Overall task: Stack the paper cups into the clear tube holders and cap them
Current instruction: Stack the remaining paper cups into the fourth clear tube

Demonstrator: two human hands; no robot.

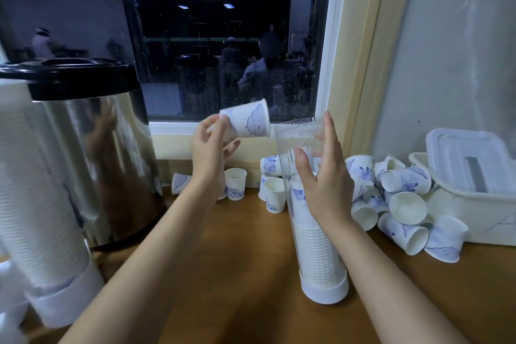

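A clear tube holder with a white base cap stands on the wooden table, a stack of white paper cups filling its lower half. My right hand grips the tube near its upper part. My left hand pinches a white paper cup with blue print by its base, held sideways, its rim just left of the tube's open top. A heap of loose cups lies right of the tube. A filled tube holder leans at the far left.
A steel urn with a black lid stands at the left. A white plastic bin with a lid sits at the right behind the heap. A few loose cups stand by the wall under the dark window.
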